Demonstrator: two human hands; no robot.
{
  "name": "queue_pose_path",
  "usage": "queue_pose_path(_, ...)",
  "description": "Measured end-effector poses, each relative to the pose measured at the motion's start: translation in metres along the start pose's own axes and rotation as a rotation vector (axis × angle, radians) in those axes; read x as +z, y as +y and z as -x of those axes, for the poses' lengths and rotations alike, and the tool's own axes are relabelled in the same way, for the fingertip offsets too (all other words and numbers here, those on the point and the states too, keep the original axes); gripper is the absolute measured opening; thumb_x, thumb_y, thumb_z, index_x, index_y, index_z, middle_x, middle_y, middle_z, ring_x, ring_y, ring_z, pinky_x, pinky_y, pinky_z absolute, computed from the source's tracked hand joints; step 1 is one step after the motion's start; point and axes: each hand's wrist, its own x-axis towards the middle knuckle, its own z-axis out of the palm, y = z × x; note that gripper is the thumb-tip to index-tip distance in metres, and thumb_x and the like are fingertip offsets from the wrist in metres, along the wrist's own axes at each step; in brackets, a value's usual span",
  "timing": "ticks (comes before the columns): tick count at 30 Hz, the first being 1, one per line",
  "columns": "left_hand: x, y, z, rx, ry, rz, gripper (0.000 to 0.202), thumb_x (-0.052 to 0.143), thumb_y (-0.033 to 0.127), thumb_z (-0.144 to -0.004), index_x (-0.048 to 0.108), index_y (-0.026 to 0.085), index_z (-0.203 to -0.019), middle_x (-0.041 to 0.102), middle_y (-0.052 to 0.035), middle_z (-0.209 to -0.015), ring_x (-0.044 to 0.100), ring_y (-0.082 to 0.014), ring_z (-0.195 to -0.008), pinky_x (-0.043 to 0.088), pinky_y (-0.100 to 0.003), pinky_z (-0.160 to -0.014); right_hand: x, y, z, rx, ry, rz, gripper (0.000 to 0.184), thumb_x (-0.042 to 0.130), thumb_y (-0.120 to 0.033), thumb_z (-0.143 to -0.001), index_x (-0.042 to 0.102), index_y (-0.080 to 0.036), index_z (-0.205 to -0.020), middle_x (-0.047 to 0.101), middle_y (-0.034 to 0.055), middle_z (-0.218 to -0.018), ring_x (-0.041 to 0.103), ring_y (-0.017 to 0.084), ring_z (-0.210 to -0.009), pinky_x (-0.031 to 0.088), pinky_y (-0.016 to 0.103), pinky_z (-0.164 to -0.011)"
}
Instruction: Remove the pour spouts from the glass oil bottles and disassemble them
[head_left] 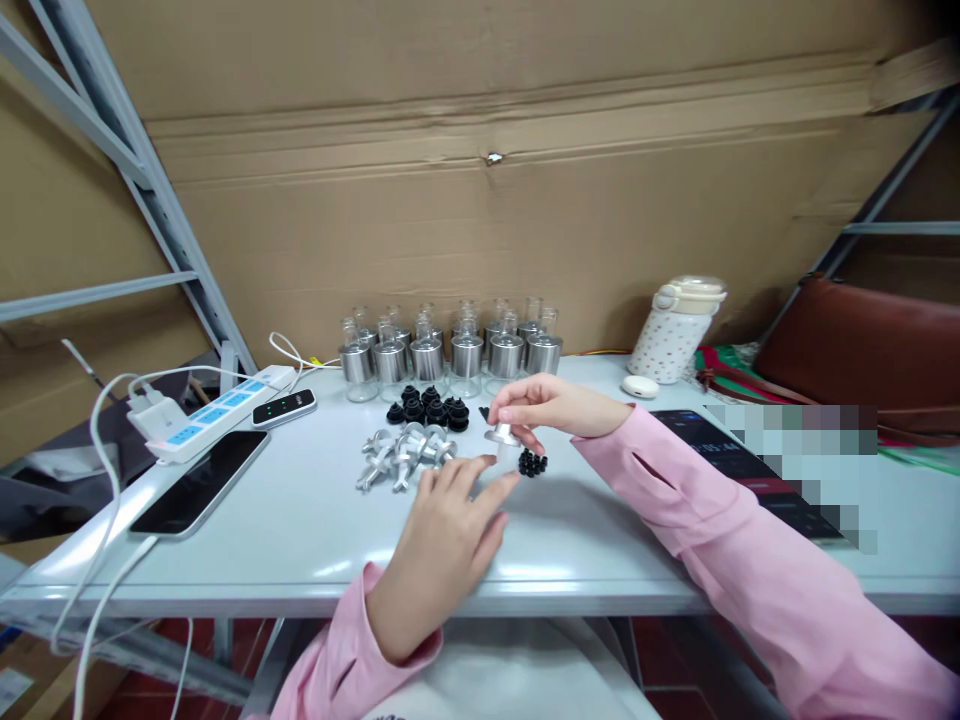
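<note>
My right hand (540, 408) pinches a small silver flanged metal piece (502, 437) above the table. A pale, blurred part shows just under its disc; I cannot tell whether it belongs to it. My left hand (454, 515) has its fingers spread, the tips close below the metal piece; whether they touch it is unclear. Beside the right fingertips lies a cluster of small black parts (532, 463). A heap of silver metal pieces with stems (405, 455) lies beyond my left hand, and behind it sit several black round caps (431, 408).
Glass bottles with metal bands (466, 355) stand in rows at the back. A power strip (225, 410), a phone (202, 485) and a small black device (283, 407) are left. Right are a patterned bottle (671, 335), a white round case (640, 386), a dark-screened device (750, 470) and a brown bag (862, 350).
</note>
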Motion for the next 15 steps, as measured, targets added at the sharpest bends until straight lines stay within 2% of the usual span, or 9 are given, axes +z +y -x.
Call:
queue_pose_path(4,-0.043,0.005,-0.005,0.055,0.088,-0.081,0.03,0.041,0.019,-0.088,0.046,0.021,-0.117,0.05,-0.0084,-0.119,0.048,-0.0232,-0.101,0.04,-0.038,-0.078,-0.004,0.003,-0.001,-0.035,0.04,-0.035,0.031,0.065,-0.041,-0.07,0.058,-0.012,-0.081,0.057,-0.0059,-0.048,0.052,0.005,-0.04,0.042,0.02,-0.044)
queue_pose_path(6,-0.067,0.009,-0.012,0.092,0.129,-0.168,0.028,0.042,0.019,-0.088,0.046,0.021,-0.116,0.051,-0.0085,-0.118,0.05,-0.0219,-0.097,0.04,-0.036,-0.077,-0.005,0.002,0.0,-0.032,0.024,-0.064,0.033,0.067,-0.04,-0.068,0.058,-0.012,-0.083,0.059,-0.0047,-0.052,0.055,0.007,-0.044,0.045,0.021,-0.047)
queue_pose_path(8,-0.082,0.007,-0.021,0.164,0.126,-0.252,0.027,0.044,0.022,-0.087,0.047,0.02,-0.114,0.054,-0.0087,-0.113,0.053,-0.0214,-0.092,0.041,-0.034,-0.075,-0.004,0.0,0.002,-0.02,-0.013,-0.081,0.034,0.067,-0.04,-0.068,0.058,-0.011,-0.084,0.062,-0.0031,-0.056,0.058,0.008,-0.046,0.047,0.023,-0.049)
queue_pose_path(10,-0.081,-0.001,-0.032,0.218,0.084,-0.278,0.028,0.047,0.026,-0.087,0.046,0.019,-0.114,0.058,-0.0071,-0.102,0.055,-0.0202,-0.084,0.041,-0.032,-0.07,-0.003,-0.001,0.004,-0.012,-0.04,-0.081,0.034,0.066,-0.041,-0.069,0.057,-0.011,-0.083,0.063,-0.0022,-0.057,0.059,0.009,-0.047,0.048,0.023,-0.05)
queue_pose_path(12,-0.066,-0.016,-0.041,0.314,0.009,-0.193,0.03,0.047,0.034,-0.087,0.045,0.02,-0.113,0.06,-0.0042,-0.093,0.056,-0.0174,-0.077,0.041,-0.029,-0.066,-0.002,-0.002,0.005,-0.012,-0.049,-0.074,0.032,0.065,-0.041,-0.07,0.056,-0.012,-0.078,0.063,-0.002,-0.055,0.059,0.01,-0.046,0.047,0.023,-0.048)
queue_pose_path(15,-0.035,-0.04,-0.047,0.324,0.089,-0.091,0.03,0.043,0.04,-0.089,0.046,0.018,-0.11,0.061,-0.003,-0.086,0.056,-0.0152,-0.07,0.041,-0.027,-0.061,-0.002,-0.001,0.005,-0.006,-0.054,-0.07,0.031,0.066,-0.041,-0.069,0.054,-0.013,-0.073,0.062,-0.0021,-0.052,0.059,0.01,-0.044,0.046,0.022,-0.046)
